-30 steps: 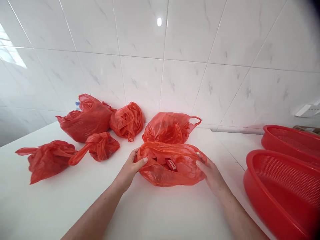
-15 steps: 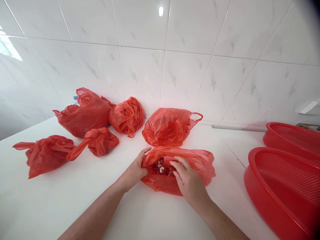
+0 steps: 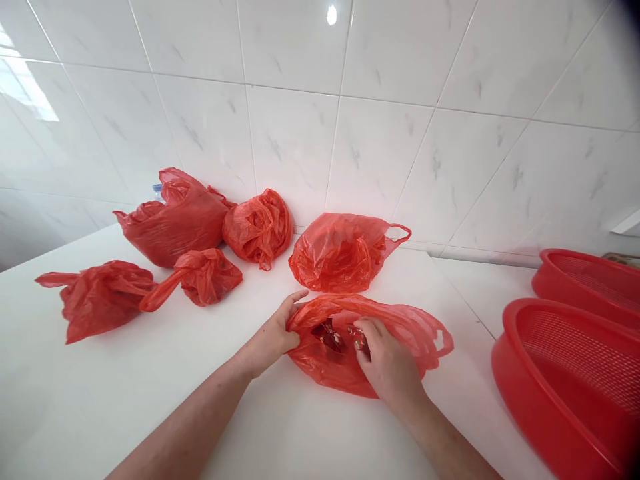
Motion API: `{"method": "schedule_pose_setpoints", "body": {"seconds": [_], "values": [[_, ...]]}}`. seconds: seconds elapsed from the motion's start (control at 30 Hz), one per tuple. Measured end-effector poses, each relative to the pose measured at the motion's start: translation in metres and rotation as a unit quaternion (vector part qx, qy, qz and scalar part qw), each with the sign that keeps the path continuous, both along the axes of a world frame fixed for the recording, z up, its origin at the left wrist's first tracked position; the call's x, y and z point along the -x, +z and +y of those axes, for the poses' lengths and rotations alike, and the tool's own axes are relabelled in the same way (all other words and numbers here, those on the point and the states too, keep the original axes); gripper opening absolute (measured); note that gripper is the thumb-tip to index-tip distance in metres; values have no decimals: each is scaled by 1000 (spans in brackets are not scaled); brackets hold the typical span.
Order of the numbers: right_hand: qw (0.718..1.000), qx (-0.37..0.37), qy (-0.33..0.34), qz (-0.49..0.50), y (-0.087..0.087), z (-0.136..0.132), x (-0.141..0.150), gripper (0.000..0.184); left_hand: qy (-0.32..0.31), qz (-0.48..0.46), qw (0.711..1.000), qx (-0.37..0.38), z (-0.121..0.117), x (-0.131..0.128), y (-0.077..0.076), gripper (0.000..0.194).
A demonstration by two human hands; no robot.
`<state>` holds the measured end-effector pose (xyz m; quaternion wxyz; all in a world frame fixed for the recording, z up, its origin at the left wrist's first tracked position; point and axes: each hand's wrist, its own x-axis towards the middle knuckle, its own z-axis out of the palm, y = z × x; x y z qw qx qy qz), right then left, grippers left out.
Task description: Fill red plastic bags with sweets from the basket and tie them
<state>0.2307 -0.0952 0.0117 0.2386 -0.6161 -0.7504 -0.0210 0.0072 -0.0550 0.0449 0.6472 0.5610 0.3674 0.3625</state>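
Note:
In front of me a thin red plastic bag [image 3: 330,370] lies on the white table with its mouth spread. My left hand [image 3: 275,337] grips the bag's left rim between thumb and fingers. Inside the bag show dark red wrapped packets [image 3: 330,335] with pale gold print. My right hand [image 3: 390,360] is at the bag's opening, its fingers closed on a small red wrapped packet [image 3: 358,337] with light markings. What is inside the wrappers is hidden.
Behind stands another red bag [image 3: 335,257], slumped open. Several knotted red bags [image 3: 175,227] sit to the left, a blue bottle cap [image 3: 157,189] behind them. Two red mesh baskets [image 3: 520,360] stand at the right. A tiled wall [image 3: 295,147] closes the back.
My right hand has closed its fingers on a red wrapped packet and lifted it slightly. The bag's right handle has spread outward. My left hand keeps its hold on the rim.

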Motion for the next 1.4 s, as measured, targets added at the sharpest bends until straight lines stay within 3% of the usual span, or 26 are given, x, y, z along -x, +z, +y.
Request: {"method": "schedule_pose_setpoints", "body": {"seconds": [0.27,0.4,0.63,0.73,0.8,0.9,0.97,1.07,1.13,1.2,1.3,1.4], "values": [[1000,-12,13,-7,3,0,1,47,-10,-12,1000,2,0,1,-1,83],[996,-72,4,45,14,-1,-2,31,-8,-16,1000,0,0,2,1,81],[967,-206,-142,42,33,2,-37,27,15,-14,1000,-17,2,5,3,78],[963,-190,-192,13,30,10,-57,40,23,-13,1000,-17,4,7,1,78],[972,-127,-197,12,24,15,-67,54,31,-7,999,-16,5,7,-1,77],[987,9,-153,46,11,21,-74,72,35,9,999,-10,6,9,-3,75],[989,57,-129,55,6,22,-72,75,27,19,999,-9,6,10,-3,74],[992,-21,-123,8,9,19,-58,70,6,36,999,-7,6,10,-1,75],[988,-112,-100,-22,15,13,-44,53,-10,43,999,-4,5,9,1,76],[985,-166,-33,-30,21,6,-29,31,-22,42,999,-5,4,9,2,78],[983,-160,84,-21,21,-3,-9,19,-24,46,999,-7,3,9,3,80],[992,-68,107,2,10,-4,1,32,-23,59,998,-11,4,10,1,82]]}}
